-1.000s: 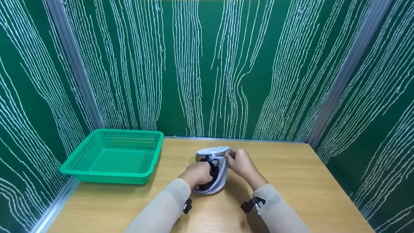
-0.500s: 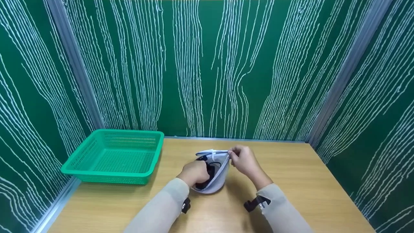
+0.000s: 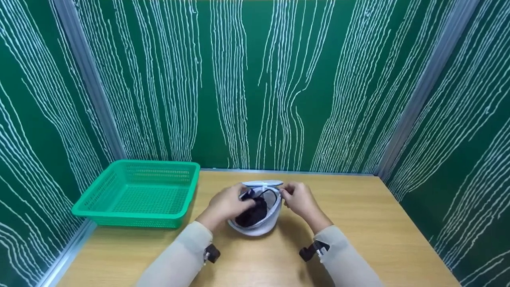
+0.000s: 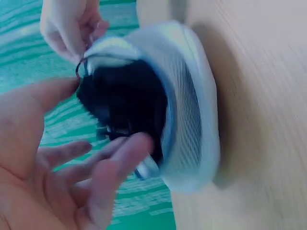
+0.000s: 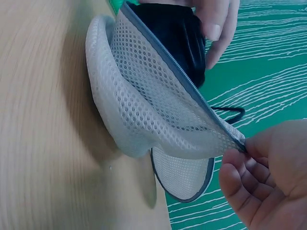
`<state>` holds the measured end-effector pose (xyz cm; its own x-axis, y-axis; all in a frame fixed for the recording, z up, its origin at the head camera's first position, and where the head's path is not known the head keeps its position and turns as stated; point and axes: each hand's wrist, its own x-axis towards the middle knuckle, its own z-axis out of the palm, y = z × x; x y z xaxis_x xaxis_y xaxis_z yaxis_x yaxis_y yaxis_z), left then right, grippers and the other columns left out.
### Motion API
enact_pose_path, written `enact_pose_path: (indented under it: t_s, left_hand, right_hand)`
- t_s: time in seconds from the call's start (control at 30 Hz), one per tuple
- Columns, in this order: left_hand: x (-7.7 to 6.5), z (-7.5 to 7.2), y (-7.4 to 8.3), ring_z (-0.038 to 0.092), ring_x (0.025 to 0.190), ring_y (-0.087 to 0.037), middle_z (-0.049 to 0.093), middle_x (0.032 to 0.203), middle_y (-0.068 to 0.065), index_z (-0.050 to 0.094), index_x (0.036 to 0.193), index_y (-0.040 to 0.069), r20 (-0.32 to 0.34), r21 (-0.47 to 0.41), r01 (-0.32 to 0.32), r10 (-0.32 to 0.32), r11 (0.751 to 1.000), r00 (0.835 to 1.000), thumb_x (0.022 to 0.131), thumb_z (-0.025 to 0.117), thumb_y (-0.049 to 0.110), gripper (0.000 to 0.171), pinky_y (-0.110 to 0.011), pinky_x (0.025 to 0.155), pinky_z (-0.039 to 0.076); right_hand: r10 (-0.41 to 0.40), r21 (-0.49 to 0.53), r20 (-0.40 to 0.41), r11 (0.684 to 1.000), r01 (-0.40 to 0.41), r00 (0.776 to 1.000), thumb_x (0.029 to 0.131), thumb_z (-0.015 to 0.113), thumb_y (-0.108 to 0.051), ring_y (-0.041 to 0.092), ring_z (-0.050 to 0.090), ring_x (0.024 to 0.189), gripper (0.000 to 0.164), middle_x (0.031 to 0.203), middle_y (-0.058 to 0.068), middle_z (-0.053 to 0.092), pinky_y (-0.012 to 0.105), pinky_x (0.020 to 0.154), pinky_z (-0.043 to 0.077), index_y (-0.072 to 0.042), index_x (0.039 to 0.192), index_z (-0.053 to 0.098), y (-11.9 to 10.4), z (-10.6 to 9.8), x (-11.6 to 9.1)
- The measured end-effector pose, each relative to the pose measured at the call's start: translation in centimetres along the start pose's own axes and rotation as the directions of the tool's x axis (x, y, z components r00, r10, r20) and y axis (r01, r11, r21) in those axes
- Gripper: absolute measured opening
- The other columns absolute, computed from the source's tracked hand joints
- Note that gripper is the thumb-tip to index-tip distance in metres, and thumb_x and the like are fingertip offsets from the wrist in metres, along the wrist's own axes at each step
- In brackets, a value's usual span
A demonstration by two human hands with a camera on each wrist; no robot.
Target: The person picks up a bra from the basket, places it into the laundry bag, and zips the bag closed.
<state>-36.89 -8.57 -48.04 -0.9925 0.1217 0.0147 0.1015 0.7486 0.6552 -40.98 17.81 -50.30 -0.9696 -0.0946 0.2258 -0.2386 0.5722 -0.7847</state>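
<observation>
A white mesh laundry bag (image 3: 269,223) with a grey zip edge stands on the table, its round lid (image 3: 263,183) folded back behind the mouth. Inside lies a black bundle (image 3: 253,211) with a thin dark cord loop; its exact kind cannot be told. My left hand (image 3: 227,203) is at the bag's left side, fingers spread and loosely bent by the bundle in the left wrist view. My right hand (image 3: 299,199) pinches the zipped rim (image 5: 235,139) at the bag's right between thumb and fingers.
A green plastic basket (image 3: 135,217) with perforated sides stands to the left on the wooden table (image 3: 358,239). Green panels (image 3: 263,79) with white wavy lines enclose the back and both sides.
My left hand has come up and left out of the bag, its fingers loosening from the black bundle, which stays inside. My right hand keeps its pinch on the rim.
</observation>
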Motion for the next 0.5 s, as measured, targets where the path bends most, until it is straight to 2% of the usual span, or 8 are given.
enact_pose_path:
  t_s: [0.07,0.13,0.23,0.33,0.43,0.47,0.5]
  left_hand:
    - [0.4,0.0,-0.9,0.074,0.125,-0.034,0.077,0.144,-0.012,0.071,0.146,0.012,-0.064,0.062,0.010,-0.006,0.998,0.998,0.107,0.074,0.039,0.047,-0.055,0.106,0.063]
    - [0.7,0.3,-1.8,0.076,0.111,-0.032,0.081,0.126,-0.013,0.076,0.128,0.008,-0.097,0.124,0.032,-0.019,0.992,0.995,0.110,0.070,0.032,0.030,-0.054,0.098,0.063]
    - [0.8,1.0,-2.8,0.072,0.093,-0.027,0.077,0.102,-0.009,0.075,0.106,0.007,-0.082,0.151,0.068,-0.056,0.986,0.995,0.109,0.069,0.024,0.018,-0.048,0.085,0.062]
    - [0.8,1.5,-3.2,0.066,0.080,-0.022,0.070,0.090,-0.005,0.071,0.095,0.010,-0.059,0.123,0.080,-0.073,0.989,0.996,0.106,0.072,0.021,0.016,-0.040,0.074,0.056]
    - [0.9,1.8,-3.3,0.066,0.068,-0.019,0.069,0.083,-0.004,0.067,0.093,0.010,-0.044,0.073,0.086,-0.083,0.994,0.996,0.106,0.071,0.019,0.016,-0.033,0.062,0.052]
    - [1.0,1.8,-3.3,0.065,0.063,-0.018,0.069,0.080,-0.005,0.066,0.093,0.010,-0.034,0.055,0.094,-0.092,0.994,0.995,0.107,0.070,0.019,0.017,-0.031,0.058,0.050]
    - [1.0,1.8,-3.3,0.064,0.057,-0.017,0.068,0.077,-0.005,0.065,0.093,0.010,-0.025,0.041,0.101,-0.100,0.994,0.995,0.108,0.068,0.019,0.018,-0.030,0.054,0.049]
  right_hand:
    - [-0.011,-0.007,0.000,1.000,0.011,1.000,0.107,0.073,-0.006,0.014,0.066,0.066,0.013,0.083,0.013,0.076,0.027,0.059,0.056,-0.002,0.096,0.079,0.2,-0.1,0.0]
    - [-0.020,-0.016,-0.003,1.000,0.020,1.000,0.106,0.073,-0.006,0.013,0.064,0.066,0.015,0.080,0.010,0.074,0.028,0.060,0.055,-0.003,0.092,0.079,0.5,-0.1,-0.1]
    - [-0.041,-0.057,-0.023,0.998,0.040,0.999,0.104,0.074,-0.008,0.014,0.065,0.070,0.015,0.079,0.005,0.075,0.030,0.063,0.056,-0.003,0.091,0.080,0.7,-0.1,-0.2]
    - [-0.079,-0.128,-0.057,0.989,0.071,0.995,0.103,0.078,-0.012,0.018,0.069,0.081,0.009,0.091,0.007,0.077,0.035,0.074,0.061,-0.003,0.103,0.082,0.2,-0.2,-0.7]
    - [-0.205,-0.193,-0.026,0.961,0.197,0.978,0.098,0.089,-0.018,0.027,0.073,0.098,0.025,0.108,0.011,0.077,0.044,0.088,0.065,-0.003,0.116,0.081,-0.8,-0.2,-1.5]
    - [-0.260,-0.200,0.018,0.945,0.258,0.966,0.095,0.092,-0.020,0.030,0.073,0.103,0.031,0.112,0.013,0.075,0.047,0.092,0.066,-0.003,0.119,0.080,-1.2,-0.2,-1.7]
    - [-0.321,-0.206,0.080,0.921,0.331,0.944,0.092,0.096,-0.022,0.033,0.073,0.107,0.038,0.115,0.014,0.075,0.050,0.095,0.066,-0.003,0.121,0.080,-1.7,0.0,-1.8]
